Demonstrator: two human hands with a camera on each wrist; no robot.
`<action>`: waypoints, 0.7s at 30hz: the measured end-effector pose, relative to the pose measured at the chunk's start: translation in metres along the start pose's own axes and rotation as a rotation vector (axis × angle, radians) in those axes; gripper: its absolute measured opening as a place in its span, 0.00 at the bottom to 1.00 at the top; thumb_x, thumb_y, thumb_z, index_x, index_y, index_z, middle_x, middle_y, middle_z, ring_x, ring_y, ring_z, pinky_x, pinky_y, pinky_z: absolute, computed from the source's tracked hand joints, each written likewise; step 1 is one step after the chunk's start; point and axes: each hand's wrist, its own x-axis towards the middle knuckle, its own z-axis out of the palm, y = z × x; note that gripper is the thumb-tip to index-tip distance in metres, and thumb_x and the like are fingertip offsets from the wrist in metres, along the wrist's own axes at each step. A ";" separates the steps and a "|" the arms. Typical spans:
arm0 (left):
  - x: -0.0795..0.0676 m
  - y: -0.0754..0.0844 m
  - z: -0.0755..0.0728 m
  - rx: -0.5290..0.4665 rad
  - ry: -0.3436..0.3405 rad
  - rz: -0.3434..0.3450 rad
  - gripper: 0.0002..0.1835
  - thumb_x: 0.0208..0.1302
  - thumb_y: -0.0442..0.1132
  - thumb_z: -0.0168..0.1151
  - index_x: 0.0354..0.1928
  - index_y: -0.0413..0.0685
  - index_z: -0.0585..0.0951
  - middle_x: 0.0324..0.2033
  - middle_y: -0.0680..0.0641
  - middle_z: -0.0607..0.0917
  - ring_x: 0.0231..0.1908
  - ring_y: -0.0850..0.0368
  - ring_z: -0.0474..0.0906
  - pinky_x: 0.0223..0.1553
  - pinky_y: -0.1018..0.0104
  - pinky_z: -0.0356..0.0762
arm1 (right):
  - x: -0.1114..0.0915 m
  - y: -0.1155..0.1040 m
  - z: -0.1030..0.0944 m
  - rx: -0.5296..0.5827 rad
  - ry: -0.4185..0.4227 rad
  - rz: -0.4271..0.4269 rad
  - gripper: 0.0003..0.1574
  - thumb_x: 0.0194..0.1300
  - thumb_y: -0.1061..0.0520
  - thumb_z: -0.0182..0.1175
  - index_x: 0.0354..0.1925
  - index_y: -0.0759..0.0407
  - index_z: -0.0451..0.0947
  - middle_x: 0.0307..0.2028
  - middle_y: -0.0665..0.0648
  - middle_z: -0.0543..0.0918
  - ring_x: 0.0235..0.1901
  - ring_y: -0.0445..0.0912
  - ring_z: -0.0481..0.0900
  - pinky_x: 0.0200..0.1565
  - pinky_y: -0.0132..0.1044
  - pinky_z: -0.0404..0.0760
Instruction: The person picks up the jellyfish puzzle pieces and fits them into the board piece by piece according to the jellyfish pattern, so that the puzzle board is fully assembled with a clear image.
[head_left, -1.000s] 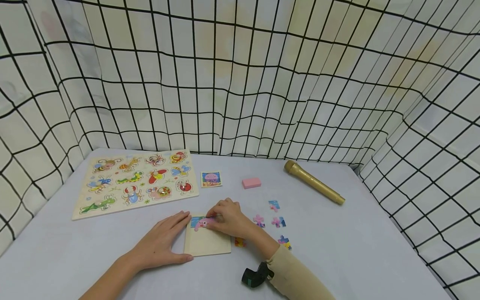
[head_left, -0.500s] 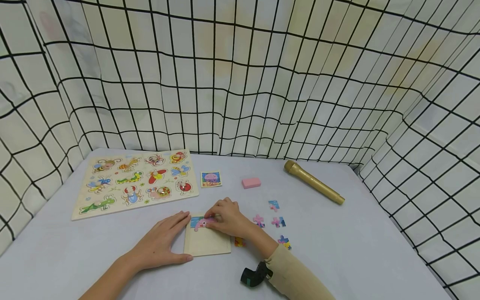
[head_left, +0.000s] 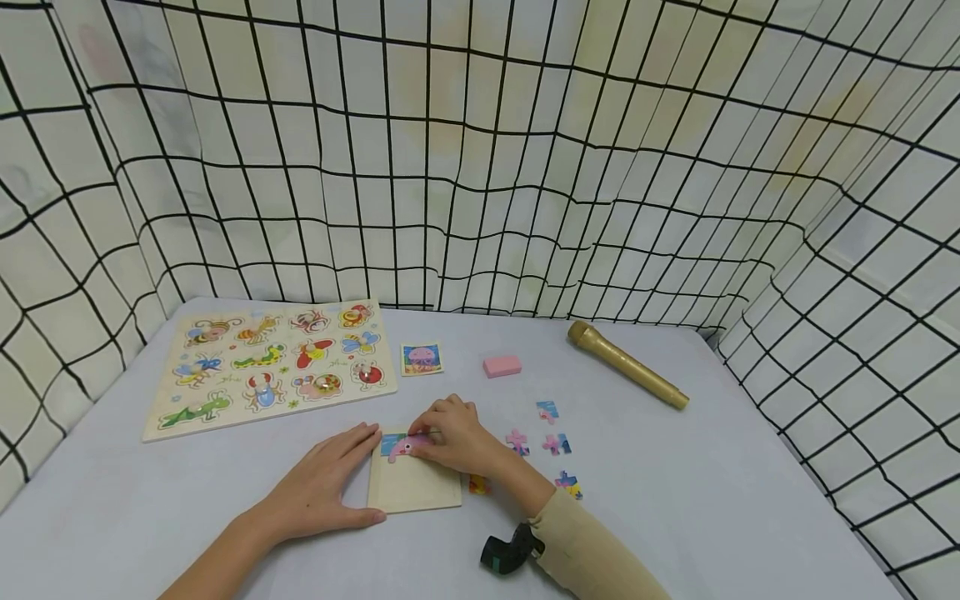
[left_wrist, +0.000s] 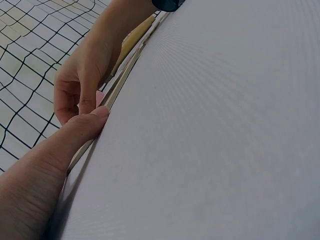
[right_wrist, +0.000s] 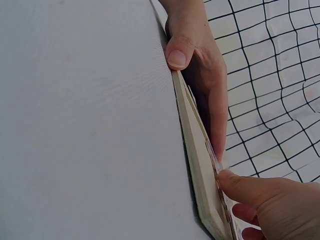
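A small light wooden puzzle board [head_left: 416,490] lies on the white table in the head view. Blue and pink jigsaw pieces line its top left corner. My right hand [head_left: 459,437] pinches a pink puzzle piece [head_left: 422,444] at the board's upper edge; the fingers partly cover it. Along the left side rests my left hand [head_left: 322,483], its index finger by the upper corner and its thumb touching the lower one. In the right wrist view, the left thumb [right_wrist: 178,56] touches the board's edge [right_wrist: 192,155], and the pieces appear as thin layers above it.
Several loose puzzle pieces [head_left: 557,444] lie right of the board, one [head_left: 480,483] partly behind my right forearm. Beyond are a jellyfish picture [head_left: 422,359], a pink block [head_left: 502,366], a gold microphone [head_left: 628,365] and a large insect puzzle [head_left: 273,367]. Black netting [head_left: 480,175] surrounds the table.
The right hand and wrist have shifted very slightly left, with the fingers still at the pink piece. The left hand and the board stay in place.
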 end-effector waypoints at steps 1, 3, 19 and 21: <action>0.000 0.000 0.000 0.001 -0.003 -0.001 0.54 0.44 0.74 0.56 0.65 0.41 0.65 0.64 0.43 0.64 0.63 0.45 0.58 0.58 0.44 0.60 | 0.000 0.000 0.000 -0.002 0.000 0.000 0.14 0.57 0.43 0.62 0.40 0.45 0.82 0.36 0.42 0.76 0.40 0.38 0.64 0.39 0.33 0.59; 0.000 0.000 0.000 0.000 -0.006 -0.003 0.54 0.44 0.74 0.55 0.65 0.41 0.65 0.64 0.43 0.64 0.63 0.45 0.58 0.58 0.44 0.60 | 0.000 0.000 -0.001 -0.009 0.003 0.003 0.15 0.57 0.43 0.62 0.40 0.45 0.82 0.36 0.42 0.76 0.40 0.38 0.65 0.39 0.33 0.59; 0.001 0.003 -0.001 0.006 -0.019 -0.014 0.54 0.44 0.75 0.55 0.64 0.41 0.65 0.64 0.44 0.64 0.63 0.45 0.58 0.59 0.45 0.59 | -0.013 0.024 -0.025 -0.003 0.061 0.037 0.14 0.60 0.51 0.62 0.44 0.50 0.80 0.38 0.48 0.77 0.41 0.42 0.65 0.40 0.38 0.61; 0.001 0.003 -0.001 0.006 -0.016 -0.010 0.54 0.44 0.75 0.55 0.64 0.41 0.65 0.64 0.44 0.64 0.63 0.45 0.58 0.59 0.45 0.59 | -0.016 0.030 -0.028 0.000 0.068 0.046 0.14 0.60 0.51 0.61 0.45 0.51 0.79 0.39 0.49 0.77 0.42 0.43 0.65 0.41 0.40 0.62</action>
